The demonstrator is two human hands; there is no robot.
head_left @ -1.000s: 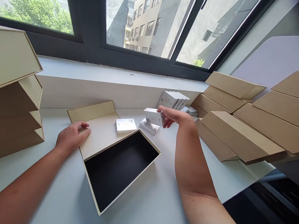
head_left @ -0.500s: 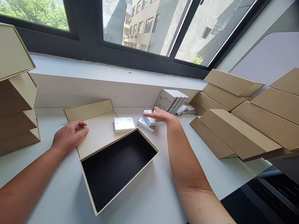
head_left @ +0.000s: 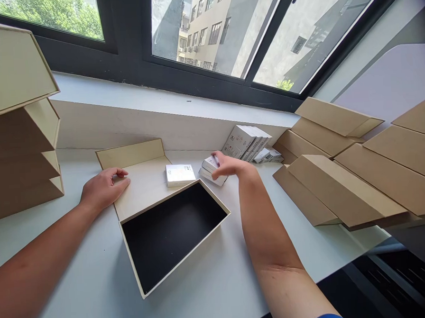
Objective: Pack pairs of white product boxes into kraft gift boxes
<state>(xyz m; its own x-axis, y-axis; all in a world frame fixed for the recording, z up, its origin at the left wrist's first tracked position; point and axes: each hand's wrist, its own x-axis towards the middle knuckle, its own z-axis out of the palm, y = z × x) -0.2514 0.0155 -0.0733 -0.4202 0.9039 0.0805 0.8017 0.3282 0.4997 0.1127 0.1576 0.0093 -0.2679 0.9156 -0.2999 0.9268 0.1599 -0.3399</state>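
An open beige flip-lid box [head_left: 175, 265] with a black interior stands in front of me, its lid folded back flat. My left hand [head_left: 105, 187] rests on the left edge of that lid, fingers loosely bent and thumb apart from them. At the far right corner of the box, my right hand [head_left: 227, 165] grips the upper small white carton [head_left: 210, 164] between thumb and fingers. It sits on a lower white carton [head_left: 209, 176], partly covered by the hand. One more white carton [head_left: 180, 175] lies on the lid.
Several white cartons [head_left: 243, 140] lean in a row against the sill wall, with others lying beside them. Beige boxes [head_left: 19, 136] are stacked at the left. Brown-beige boxes [head_left: 345, 185] fill the right side, near the table edge. A dark-framed window is behind.
My right hand has brought the upper white carton into line on top of the lower one. The left hand stays on the lid, and the view has shifted slightly.
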